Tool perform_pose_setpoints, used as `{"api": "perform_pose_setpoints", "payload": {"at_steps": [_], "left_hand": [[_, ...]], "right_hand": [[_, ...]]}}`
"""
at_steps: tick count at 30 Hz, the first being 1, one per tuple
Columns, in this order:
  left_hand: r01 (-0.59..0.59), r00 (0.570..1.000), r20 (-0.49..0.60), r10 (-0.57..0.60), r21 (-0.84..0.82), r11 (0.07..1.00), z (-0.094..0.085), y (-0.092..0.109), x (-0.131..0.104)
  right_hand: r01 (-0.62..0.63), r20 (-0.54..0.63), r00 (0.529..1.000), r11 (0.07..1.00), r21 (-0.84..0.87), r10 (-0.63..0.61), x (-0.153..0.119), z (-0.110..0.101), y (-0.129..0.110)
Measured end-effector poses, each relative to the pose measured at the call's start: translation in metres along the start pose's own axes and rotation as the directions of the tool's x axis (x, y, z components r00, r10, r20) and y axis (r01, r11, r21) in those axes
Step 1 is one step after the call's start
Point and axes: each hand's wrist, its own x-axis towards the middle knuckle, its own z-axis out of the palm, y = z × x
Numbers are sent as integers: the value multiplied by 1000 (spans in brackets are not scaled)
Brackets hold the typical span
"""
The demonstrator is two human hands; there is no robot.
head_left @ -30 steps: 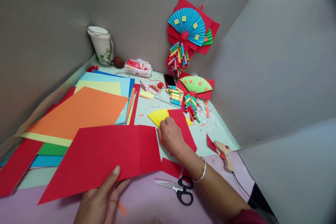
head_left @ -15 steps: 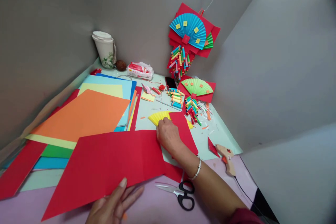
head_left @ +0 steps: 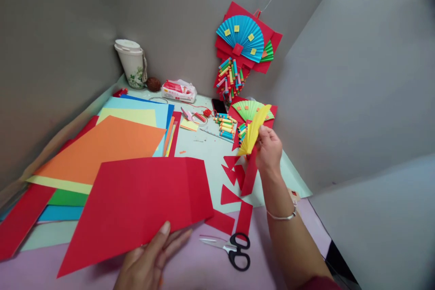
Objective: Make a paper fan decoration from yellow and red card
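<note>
My left hand holds a large creased sheet of red paper by its near edge, thumb on top and fingers beneath. Raised over the right part of the table, my right hand pinches a yellow pleated paper fan and partly covers a red strip. Red triangles and short red strips lie between the two hands. Black-handled scissors rest near the front edge. Behind the yellow fan is a light green fan on red paper.
Stacked coloured paper covers the left side. Along the back stand a lidded cup and a tissue pack. Paper rolls lie mid-table. A blue fan decoration hangs at the back. My right forearm partly hides a glue gun.
My right hand has moved right and up, lifting the yellow fan off the table. Red triangles and strips are now uncovered. The red sheet in my left hand has tilted slightly.
</note>
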Motion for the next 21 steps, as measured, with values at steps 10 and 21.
{"api": "perform_pose_setpoints", "payload": {"at_steps": [10, 21], "left_hand": [[150, 976, 185, -116, -185, 971, 50, -12, 18], [233, 897, 384, -218, 8, 972, 28, -14, 14]], "right_hand": [[201, 224, 962, 958, -206, -154, -49, 8, -62], [553, 652, 758, 530, -643, -1, -156, 48, 0]]}}
